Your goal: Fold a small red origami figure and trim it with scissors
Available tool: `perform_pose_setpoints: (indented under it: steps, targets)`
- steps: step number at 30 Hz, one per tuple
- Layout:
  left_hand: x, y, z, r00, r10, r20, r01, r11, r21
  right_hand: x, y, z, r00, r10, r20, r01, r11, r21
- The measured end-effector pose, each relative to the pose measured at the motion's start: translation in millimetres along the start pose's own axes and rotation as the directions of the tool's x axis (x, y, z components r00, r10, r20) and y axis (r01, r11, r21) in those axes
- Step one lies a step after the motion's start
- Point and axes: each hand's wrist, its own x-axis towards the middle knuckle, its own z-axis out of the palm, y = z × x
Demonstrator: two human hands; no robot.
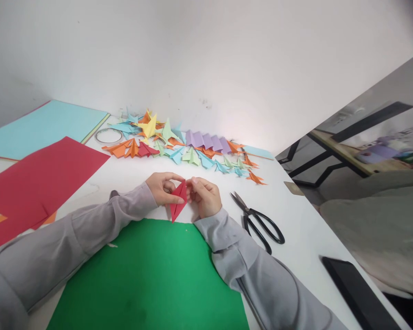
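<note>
A small piece of folded red paper (179, 207), diamond-shaped with a slit down its middle, is held upright above the far edge of the green sheet (151, 275). My left hand (162, 187) pinches it from the left, thumb across its front face. At its right edge, the bent fingers of my right hand (205, 196) are closed close to the paper's upper corner. Whether those fingertips grip the paper or only touch it is hard to make out.
Folded paper pieces (192, 156) in several colours lie along the wall. Black-handled scissors (258, 222) rest right of my hands, with a black phone-like slab (358, 291) nearer the table's right edge. Large red paper (44, 183), light blue sheets (48, 128) and a roll of tape (108, 135) are at left.
</note>
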Motion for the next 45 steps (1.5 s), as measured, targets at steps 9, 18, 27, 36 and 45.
perform_pose_setpoints:
  steps: [9,18,27,36,45]
  targets:
    - [8.9,-5.3,-5.0,0.986,0.037,-0.16,-0.06,0.988,-0.141,-3.5,-2.7,7.3,0.998,0.008,0.059,0.001,0.988,-0.157]
    - [5.6,-3.9,1.1,0.963,0.172,-0.207,-0.17,0.985,0.028,-4.1,0.5,6.8,0.993,0.031,0.114,-0.003,0.972,-0.235]
    - [2.9,0.8,3.5,0.98,0.082,-0.18,-0.086,0.996,-0.012,-4.2,-0.3,4.0,0.983,0.071,0.171,-0.043,0.986,-0.163]
    - [9.3,-5.8,-2.4,0.989,0.034,-0.142,-0.043,0.997,-0.063,-3.9,-1.8,4.6,0.977,0.102,0.188,-0.081,0.99,-0.113]
    - [7.3,-4.0,0.3,0.97,0.024,-0.24,-0.068,0.982,-0.174,-4.8,-4.6,6.1,0.975,0.136,0.178,-0.115,0.986,-0.123]
